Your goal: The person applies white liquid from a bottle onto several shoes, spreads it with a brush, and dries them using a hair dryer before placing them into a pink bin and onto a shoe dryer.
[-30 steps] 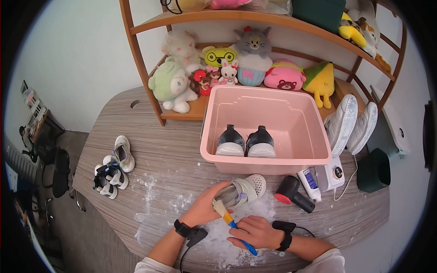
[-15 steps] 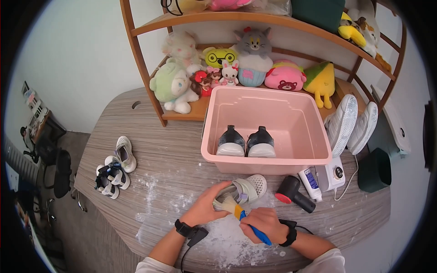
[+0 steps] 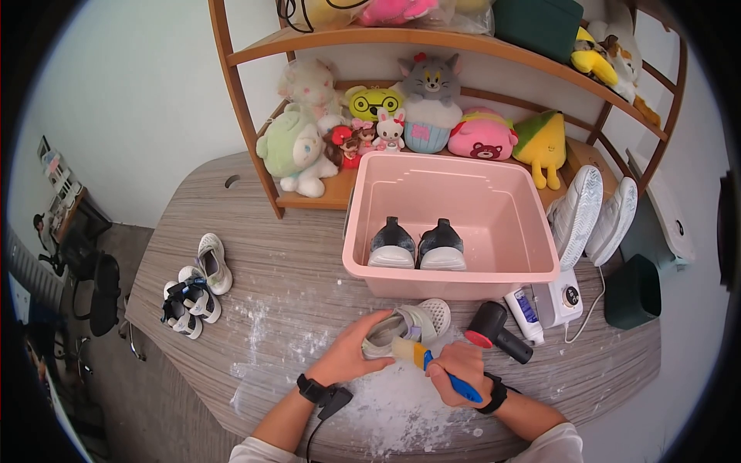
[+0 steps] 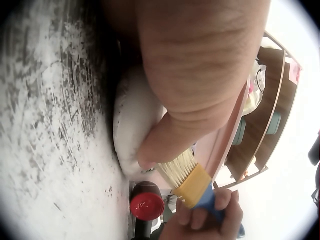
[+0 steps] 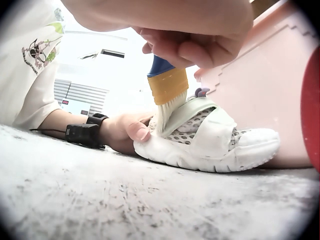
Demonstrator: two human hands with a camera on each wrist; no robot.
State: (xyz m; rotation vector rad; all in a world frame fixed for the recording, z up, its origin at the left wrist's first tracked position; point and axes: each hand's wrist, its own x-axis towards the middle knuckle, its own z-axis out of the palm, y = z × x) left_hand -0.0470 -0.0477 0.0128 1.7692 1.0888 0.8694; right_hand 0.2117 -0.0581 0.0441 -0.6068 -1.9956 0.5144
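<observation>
A small white child's shoe (image 3: 423,327) with pale green straps sits on the powder-dusted table, its toe pointing right. My left hand (image 3: 351,353) grips it around the heel, with the thumb on the near side, as the right wrist view shows. In my right hand (image 3: 461,372) is a paintbrush (image 3: 421,356) with a blue handle, yellow band and pale bristles. Its bristles (image 5: 169,111) meet the shoe's near side by the opening, close to the left thumb (image 4: 154,150). Fingers curl around the brush handle (image 4: 206,201).
Behind the shoe stands a pink bin (image 3: 455,288) holding two black-and-white shoes. To the right lie a black dryer with a red end (image 3: 494,330), a tube (image 3: 525,315) and a white device (image 3: 557,301). Several small shoes (image 3: 214,266) sit left; a shelf (image 3: 328,194) bears plush toys.
My right hand has moved right and a little up with the brush, its bristles passing from the heel toward the straps. The left hand and shoe stay nearly in place.
</observation>
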